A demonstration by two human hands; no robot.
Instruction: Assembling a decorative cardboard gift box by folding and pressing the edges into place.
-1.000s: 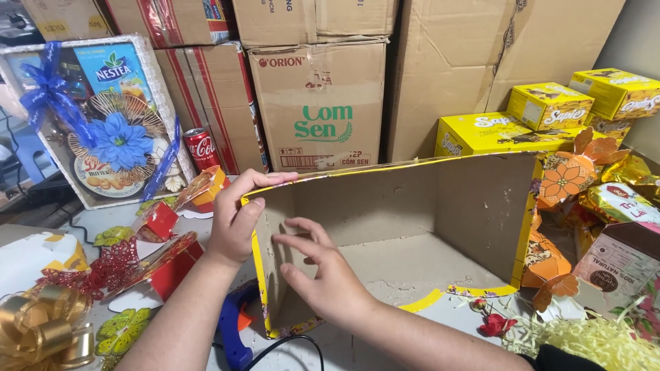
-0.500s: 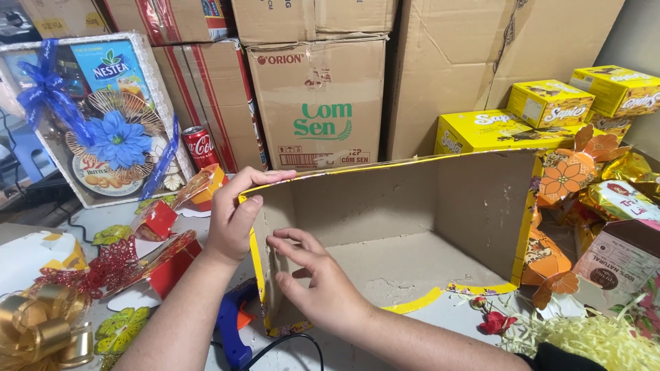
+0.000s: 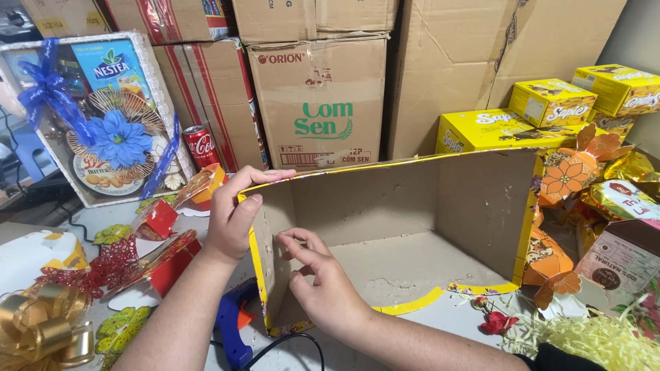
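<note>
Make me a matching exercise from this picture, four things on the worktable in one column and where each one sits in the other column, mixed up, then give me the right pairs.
Things:
1. glue gun
2. red soda can
3. gold ribbon bow
4. yellow paper shred

Places:
A. bottom left corner of the view
B. bottom right, past the open cardboard tray
C. standing at the back, beside the wrapped gift basket
D. lying under the left hand, at the tray's left wall

Pairs: 1-D, 2-C, 3-A, 4-B
</note>
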